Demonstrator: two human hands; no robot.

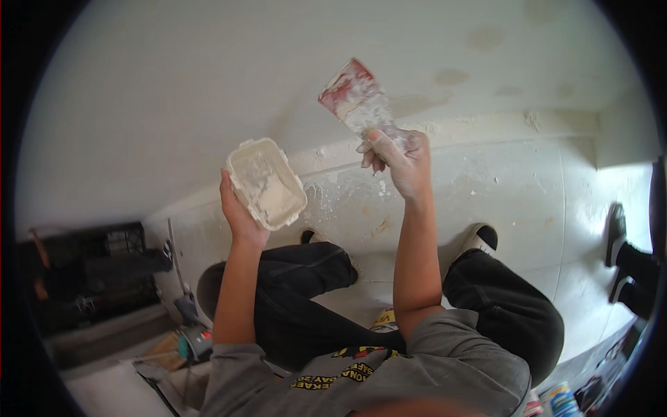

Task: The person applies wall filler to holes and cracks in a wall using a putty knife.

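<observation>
My left hand [237,212] is closed around the side of a pale plastic tub [269,184], with its open top facing me. Some off-white paste [274,194] lies on the bottom of the tub. In my right hand [399,156] is a putty knife [358,97], its wide reddish blade smeared with white paste and pointing up toward the wall. My fingers and thumb on that hand are coated with the same white stuff. The knife's handle is mostly hidden in my grip. Blade and tub are apart from each other.
Ahead stands a pale wall [187,83] with darker patches [451,76]. White splatters mark the tiled floor [514,194]. Another person's legs and shoes [616,233] are at right; a dark-clothed person [104,274] is at left. Containers [561,399] stand at lower right.
</observation>
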